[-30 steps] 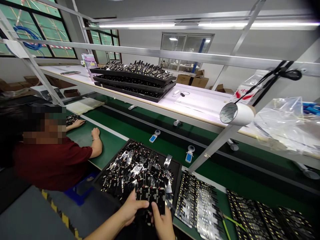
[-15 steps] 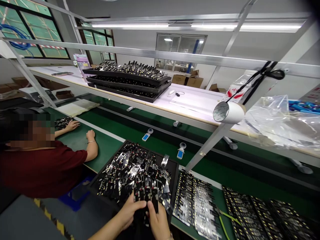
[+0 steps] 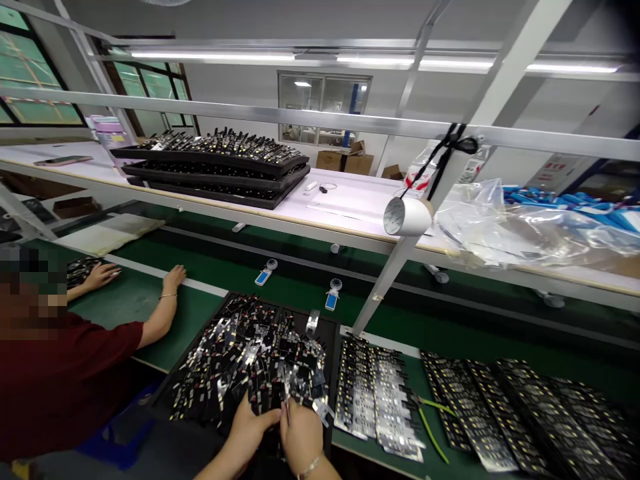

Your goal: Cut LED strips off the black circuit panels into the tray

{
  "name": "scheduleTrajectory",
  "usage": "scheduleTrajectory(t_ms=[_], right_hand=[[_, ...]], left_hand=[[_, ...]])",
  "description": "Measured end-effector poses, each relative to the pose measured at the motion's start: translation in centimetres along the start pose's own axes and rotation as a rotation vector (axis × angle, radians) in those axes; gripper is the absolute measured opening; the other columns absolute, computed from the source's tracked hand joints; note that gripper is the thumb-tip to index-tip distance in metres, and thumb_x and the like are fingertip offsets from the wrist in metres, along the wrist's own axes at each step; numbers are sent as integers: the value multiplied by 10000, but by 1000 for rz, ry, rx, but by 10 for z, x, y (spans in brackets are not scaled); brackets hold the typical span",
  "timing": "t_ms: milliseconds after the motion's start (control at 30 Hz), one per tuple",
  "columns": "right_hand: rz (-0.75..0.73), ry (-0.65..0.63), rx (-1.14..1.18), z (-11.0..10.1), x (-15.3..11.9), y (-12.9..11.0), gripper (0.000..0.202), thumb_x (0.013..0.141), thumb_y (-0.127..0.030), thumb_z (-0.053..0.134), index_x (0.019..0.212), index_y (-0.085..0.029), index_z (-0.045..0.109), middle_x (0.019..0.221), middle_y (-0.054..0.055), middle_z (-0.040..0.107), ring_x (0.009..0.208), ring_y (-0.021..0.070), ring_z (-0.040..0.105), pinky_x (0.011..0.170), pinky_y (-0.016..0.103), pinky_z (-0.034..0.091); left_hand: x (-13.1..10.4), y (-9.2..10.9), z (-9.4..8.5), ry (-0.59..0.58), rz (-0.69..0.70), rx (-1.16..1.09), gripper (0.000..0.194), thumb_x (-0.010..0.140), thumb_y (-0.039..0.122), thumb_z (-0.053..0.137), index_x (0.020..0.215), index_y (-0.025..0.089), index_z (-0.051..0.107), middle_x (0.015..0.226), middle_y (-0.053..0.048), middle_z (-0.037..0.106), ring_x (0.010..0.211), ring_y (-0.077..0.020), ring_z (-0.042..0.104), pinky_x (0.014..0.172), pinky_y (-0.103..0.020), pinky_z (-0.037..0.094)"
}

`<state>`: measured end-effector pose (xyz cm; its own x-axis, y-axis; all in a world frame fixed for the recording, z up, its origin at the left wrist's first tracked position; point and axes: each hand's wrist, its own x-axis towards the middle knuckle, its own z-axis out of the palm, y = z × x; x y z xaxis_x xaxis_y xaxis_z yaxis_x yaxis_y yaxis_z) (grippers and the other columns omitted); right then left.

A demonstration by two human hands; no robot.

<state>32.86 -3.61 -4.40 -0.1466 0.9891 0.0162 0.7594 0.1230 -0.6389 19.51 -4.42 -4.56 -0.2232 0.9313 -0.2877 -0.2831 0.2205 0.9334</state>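
My left hand [image 3: 247,430] is closed, thumb on top, around small black circuit boards [image 3: 263,398] with red and silver parts, at the near side of a black tray [image 3: 175,363]. Right beside it, my right hand [image 3: 303,430] pinches a thin circuit board strip [image 3: 287,408], seen nearly edge-on; its lower end is hidden by the fingers. The two thumbs are close together. Beneath and beyond both hands, the tray is heaped with loose small circuit boards [image 3: 235,347], some with shiny silver faces.
Circuit board panels [image 3: 357,393] and green-handled cutters [image 3: 433,427] lie to the right, with more dark panels [image 3: 545,413] beyond. A slanted metal post [image 3: 385,287] rises behind the tray. Stacked trays [image 3: 215,173] stand on the upper shelf. A co-worker's arm [image 3: 157,320] rests at left.
My view has swung to the right, so the scene shifts left. My right hand has turned, and its strip now shows edge-on; earlier, boards lay fanned out between both thumbs.
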Motion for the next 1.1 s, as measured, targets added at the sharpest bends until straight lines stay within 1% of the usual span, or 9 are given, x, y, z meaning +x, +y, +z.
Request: scheduleTrajectory(t_ms=[100,233,300,400,567,700,800,967,1100], right_hand=[[37,-57,-7,2,17,3,527,966,-430,247,994,-156,696,878,177,735,831,283,705,735,333,491],[148,-133,23,-8,58,23,656,929,-624,233,952,-178,713,896,113,749,866,237,707,723,281,502],[263,-110,-25,-25,72,48,652,869,-680,354,992,-142,700,912,146,740,887,277,701,739,322,508],[485,45,-157,-62,68,101,475,900,-457,434,1186,-114,595,1083,201,682,1048,306,643,864,389,468],[917,283,-363,-100,20,188,761,817,-411,547,1402,-3,284,1321,369,433,1205,470,478,864,594,404],[903,315,-401,-98,-3,211,656,781,-374,606,1320,-83,372,1297,298,490,1186,419,515,862,541,424],[851,311,-347,-108,-7,212,508,807,-326,567,1240,-116,404,1128,260,618,1043,361,628,799,472,463],[723,271,-185,-152,-19,202,545,775,-448,584,1200,-156,409,857,162,695,810,319,688,677,389,482],[481,271,427,-149,-27,146,581,640,-529,696,1081,-218,482,658,-5,632,663,239,648,618,320,471]], left_hand=[[22,2,1,-19,99,94,607,507,316,860,1048,173,627,1014,-100,756,982,-313,686,934,-408,510],[66,26,-2,-172,-11,332,593,625,430,753,1122,131,627,1082,-168,732,1051,-331,669,930,-435,516],[84,42,-12,-137,4,459,659,599,443,755,1157,124,610,1136,-191,706,1139,-363,616,970,-470,485],[90,48,-42,-74,105,553,698,581,443,758,1194,159,586,1270,-161,639,1266,-370,510,1081,-487,378],[50,-8,-103,-98,191,692,500,658,475,696,1077,207,645,1166,-107,700,1110,-330,634,1023,-459,459],[16,-56,-120,-47,29,469,554,529,550,783,942,198,676,1045,-134,741,1076,-353,651,963,-451,513],[4,-62,-115,-25,-20,352,564,509,574,808,909,196,689,1016,-144,746,1078,-361,647,977,-465,497],[-4,-10,-93,-63,-6,307,541,584,533,798,1002,208,690,1107,-149,720,1069,-357,647,988,-494,479],[-33,61,-55,-115,277,505,583,646,398,793,1200,279,652,1350,-99,592,1306,-364,458,1147,-514,273]])
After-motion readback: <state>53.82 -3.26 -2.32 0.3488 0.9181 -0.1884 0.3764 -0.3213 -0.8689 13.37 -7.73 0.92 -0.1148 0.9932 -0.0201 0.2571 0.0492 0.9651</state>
